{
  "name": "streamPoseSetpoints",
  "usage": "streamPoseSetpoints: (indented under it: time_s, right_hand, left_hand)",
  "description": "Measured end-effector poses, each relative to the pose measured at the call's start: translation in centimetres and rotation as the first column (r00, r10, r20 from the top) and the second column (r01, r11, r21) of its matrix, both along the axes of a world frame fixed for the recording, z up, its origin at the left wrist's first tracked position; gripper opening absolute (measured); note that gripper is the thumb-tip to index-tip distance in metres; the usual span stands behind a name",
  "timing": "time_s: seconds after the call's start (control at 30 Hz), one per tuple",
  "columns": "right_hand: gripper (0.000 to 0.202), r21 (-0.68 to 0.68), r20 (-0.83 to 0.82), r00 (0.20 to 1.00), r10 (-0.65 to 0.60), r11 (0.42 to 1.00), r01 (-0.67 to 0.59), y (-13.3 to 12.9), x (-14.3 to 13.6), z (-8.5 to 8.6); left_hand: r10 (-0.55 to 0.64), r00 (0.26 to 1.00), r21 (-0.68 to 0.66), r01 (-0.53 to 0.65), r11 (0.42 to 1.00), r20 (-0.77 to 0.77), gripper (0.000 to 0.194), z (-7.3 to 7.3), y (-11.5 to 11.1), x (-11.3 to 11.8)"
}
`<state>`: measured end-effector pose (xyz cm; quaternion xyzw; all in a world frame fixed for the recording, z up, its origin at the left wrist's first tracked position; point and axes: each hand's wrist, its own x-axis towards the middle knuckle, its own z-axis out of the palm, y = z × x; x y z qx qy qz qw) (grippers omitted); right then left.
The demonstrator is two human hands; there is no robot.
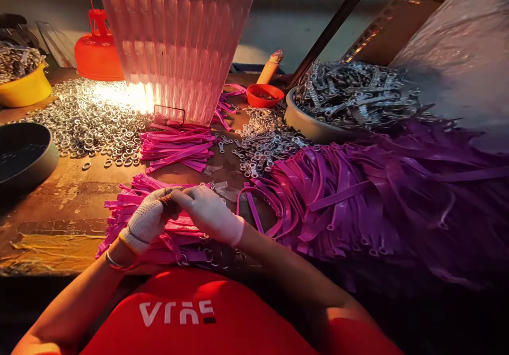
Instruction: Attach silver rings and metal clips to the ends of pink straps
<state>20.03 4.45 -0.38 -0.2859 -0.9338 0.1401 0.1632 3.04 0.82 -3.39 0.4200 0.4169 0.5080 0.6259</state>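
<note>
My left hand (149, 219), in a white dotted glove with darkened fingers, is closed just above a pile of pink straps (123, 211). Against it presses my right hand (212, 213), in a plain white glove, its fingers bent in a pinch. The fingertips of both hands meet, and whatever is between them is hidden. Metal rings (183, 260) show at the strap ends under my wrists. Beyond my hands lies a second bundle of pink straps (178, 148). Small metal hooks (264, 145) are heaped to its right.
Loose metal rings (95, 121) spread under a red lamp (99, 55) at the left. A translucent corrugated sheet (175, 42) stands behind. Dark bowl (27, 153) and yellow bowl (24, 89) sit far left. Purple straps (338, 196) and a basin of metal clasps (310, 121) fill the right.
</note>
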Motion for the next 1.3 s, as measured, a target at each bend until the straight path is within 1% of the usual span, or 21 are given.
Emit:
streamPoseSetpoints:
  time_s: [0.03,0.1,0.17,0.23,0.3,0.37,0.47,0.57,0.63,0.73,0.8,0.87,0.9,0.93,0.97,1.0,1.03,1.1,1.17,1.23,1.3]
  right_hand:
    - [0.037,-0.058,-0.098,0.992,-0.074,0.996,0.069,0.0,0.0,-0.4]
    - [0.040,-0.252,-0.318,0.920,-0.228,0.956,0.150,0.0,0.1,-1.3]
    - [0.039,-0.454,-0.450,0.822,-0.348,0.882,0.125,-0.2,0.1,-2.0]
    - [0.039,-0.553,-0.487,0.771,-0.409,0.828,0.090,-0.4,0.1,-2.4]
    - [0.038,-0.527,-0.490,0.769,-0.411,0.842,0.115,-0.5,0.1,-2.4]
    - [0.036,-0.390,-0.445,0.827,-0.344,0.906,0.167,-0.5,0.2,-2.3]
    - [0.029,-0.111,-0.185,0.952,-0.245,0.968,0.227,-0.3,0.1,-1.7]
    - [0.027,0.045,0.087,0.962,-0.258,0.966,0.255,0.2,0.0,-0.8]
    - [0.027,-0.006,0.124,0.952,-0.279,0.960,0.282,0.6,0.1,-0.3]
    - [0.027,-0.254,0.083,0.947,-0.310,0.912,0.321,1.4,0.9,0.2]
    - [0.025,-0.316,0.066,0.923,-0.379,0.870,0.380,1.9,1.8,0.2]
    - [0.024,-0.278,0.025,0.873,-0.488,0.835,0.475,2.2,2.7,-0.1]
    - [0.025,-0.267,-0.019,0.845,-0.535,0.817,0.511,2.2,3.0,-0.4]
    - [0.027,-0.278,-0.073,0.825,-0.561,0.806,0.523,2.2,3.3,-0.8]
    - [0.029,-0.305,-0.128,0.817,-0.562,0.807,0.506,2.0,3.4,-1.2]
    - [0.030,-0.333,-0.179,0.819,-0.544,0.817,0.470,1.8,3.4,-1.6]
    - [0.029,-0.350,-0.218,0.827,-0.518,0.832,0.429,1.6,3.4,-2.0]
    - [0.025,-0.347,-0.255,0.851,-0.459,0.865,0.362,1.1,3.1,-2.6]
    - [0.023,-0.326,-0.256,0.865,-0.431,0.881,0.342,0.8,2.7,-2.9]
    - [0.023,-0.333,-0.260,0.863,-0.434,0.879,0.342,0.6,2.5,-3.1]
    - [0.023,-0.356,-0.281,0.846,-0.454,0.867,0.347,0.6,2.5,-3.1]
  left_hand:
    - [0.010,1.000,-0.006,-0.010,1.000,0.014,0.025,0.3,-0.1,0.2]
    - [0.027,0.998,-0.029,-0.026,0.999,0.049,0.025,1.0,-0.4,0.5]
    - [0.058,0.998,-0.031,-0.058,0.998,0.006,0.025,1.6,-0.7,0.7]
    - [0.070,0.995,-0.013,-0.071,0.997,-0.072,0.027,1.9,-1.0,0.9]
    - [0.048,0.983,0.006,-0.048,0.999,-0.178,0.032,1.9,-1.1,0.9]
    - [0.045,0.964,0.022,-0.041,0.999,-0.261,0.036,1.7,-1.1,0.9]
    - [0.086,0.946,0.021,-0.084,0.996,-0.312,0.036,1.4,-0.7,0.9]
    - [0.052,0.950,-0.064,-0.076,0.995,-0.308,0.037,1.5,-0.2,1.0]
    - [0.026,0.973,-0.128,-0.057,0.990,-0.229,0.036,1.9,0.3,1.3]
    - [-0.034,0.996,-0.229,0.013,0.973,-0.086,0.034,2.4,1.8,1.5]
    - [-0.152,0.982,-0.239,0.123,0.963,-0.108,0.030,2.5,4.0,1.4]
    - [-0.271,0.911,-0.130,0.242,0.962,-0.312,0.024,2.3,7.5,1.2]
    - [-0.285,0.830,-0.046,0.301,0.952,-0.479,0.024,2.1,9.6,1.2]
    - [-0.205,0.712,0.052,0.321,0.946,-0.672,0.024,2.0,11.9,1.3]
    - [-0.062,0.539,0.130,0.310,0.942,-0.840,0.026,1.8,14.3,1.6]
    - [0.039,0.343,0.156,0.322,0.934,-0.938,0.027,1.6,16.6,2.0]
    - [0.084,0.276,0.169,0.301,0.939,-0.957,0.026,1.3,18.8,2.5]
    - [0.126,0.183,0.174,0.282,0.943,-0.975,0.027,0.7,22.3,4.0]
    - [0.124,0.129,0.154,0.262,0.953,-0.984,0.027,-0.2,24.6,5.5]
    - [0.119,0.084,0.137,0.242,0.961,-0.989,0.028,-1.2,25.6,6.7]
    - [0.124,0.072,0.138,0.228,0.964,-0.990,0.029,-1.9,25.9,7.4]
